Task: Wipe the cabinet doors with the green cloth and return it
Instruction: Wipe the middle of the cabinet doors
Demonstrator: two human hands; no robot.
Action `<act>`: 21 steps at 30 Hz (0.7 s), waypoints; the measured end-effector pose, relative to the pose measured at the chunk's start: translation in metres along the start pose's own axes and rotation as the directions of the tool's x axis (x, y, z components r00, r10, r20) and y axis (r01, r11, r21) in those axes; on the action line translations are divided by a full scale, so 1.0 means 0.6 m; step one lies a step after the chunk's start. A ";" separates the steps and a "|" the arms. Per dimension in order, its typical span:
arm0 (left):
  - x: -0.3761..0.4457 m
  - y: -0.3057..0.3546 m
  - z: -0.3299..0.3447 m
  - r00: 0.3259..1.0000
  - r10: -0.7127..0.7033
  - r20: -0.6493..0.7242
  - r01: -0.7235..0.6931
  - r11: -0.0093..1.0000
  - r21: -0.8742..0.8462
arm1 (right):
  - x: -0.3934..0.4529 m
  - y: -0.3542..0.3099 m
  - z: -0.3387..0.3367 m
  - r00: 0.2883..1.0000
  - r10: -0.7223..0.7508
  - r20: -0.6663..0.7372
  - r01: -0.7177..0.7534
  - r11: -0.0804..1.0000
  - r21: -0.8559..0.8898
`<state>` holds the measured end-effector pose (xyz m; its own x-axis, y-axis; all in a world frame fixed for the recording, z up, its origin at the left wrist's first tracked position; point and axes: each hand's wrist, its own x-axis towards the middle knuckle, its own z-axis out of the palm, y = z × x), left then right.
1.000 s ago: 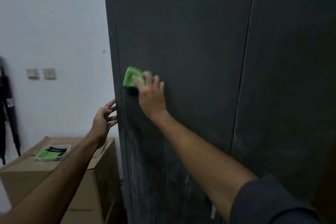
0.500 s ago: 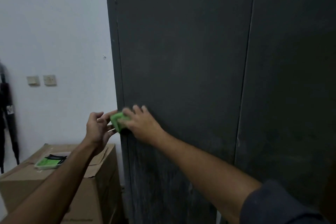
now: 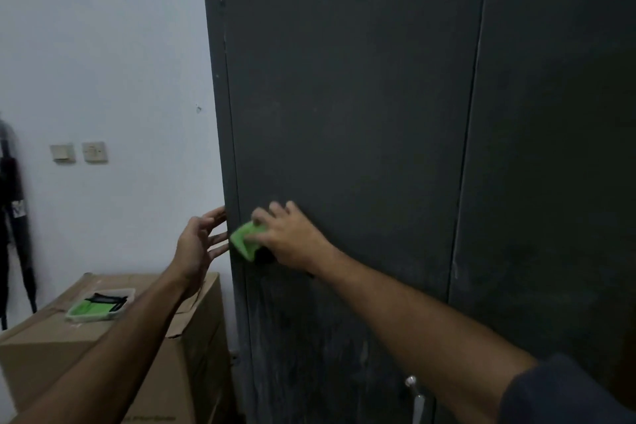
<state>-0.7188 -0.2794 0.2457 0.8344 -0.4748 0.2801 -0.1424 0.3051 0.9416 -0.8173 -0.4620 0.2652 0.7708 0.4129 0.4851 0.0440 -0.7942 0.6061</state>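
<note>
Dim light falls on a tall dark grey cabinet (image 3: 378, 113) standing against a white wall (image 3: 103, 45), its two doors shut. I press the green cloth (image 3: 245, 240) flat against the left door (image 3: 344, 96), low down and close to its left edge, with my right hand (image 3: 289, 237); my fingers lie spread over the cloth, pinning it to the metal. My left hand (image 3: 198, 244) is open, fingers loosely apart, holding nothing; its fingertips reach the cabinet's left corner, just beside the cloth. Pale streaks mark the door below my right forearm. To the left stands a cardboard box (image 3: 69, 348) with a small tray (image 3: 101, 305) on top holding something green and black. Two switch plates (image 3: 79, 152) sit on the wall.
</note>
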 end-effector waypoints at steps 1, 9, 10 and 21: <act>0.003 -0.004 0.000 1.000 0.026 0.008 -0.026 0.996 0.087 | 0.018 0.022 -0.019 0.984 0.155 -0.088 -0.151 0.987 0.046; 0.010 -0.040 -0.001 0.981 0.172 0.092 -0.195 0.885 0.423 | 0.016 0.077 -0.056 0.997 -0.035 -0.068 0.031 0.998 -0.062; 0.009 -0.041 0.001 0.978 0.176 0.110 -0.206 0.877 0.434 | 0.011 0.098 -0.063 0.995 -0.081 -0.051 0.074 0.990 -0.121; -0.003 -0.033 0.011 0.954 0.191 0.230 -0.282 0.833 0.477 | 0.023 0.121 -0.082 0.989 0.015 -0.148 -0.030 0.994 -0.101</act>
<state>-0.7212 -0.2903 0.2278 0.6462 -0.5847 0.4904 -0.6076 -0.0055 0.7942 -0.8348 -0.4922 0.3470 0.6690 0.4621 0.5821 -0.0436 -0.7574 0.6514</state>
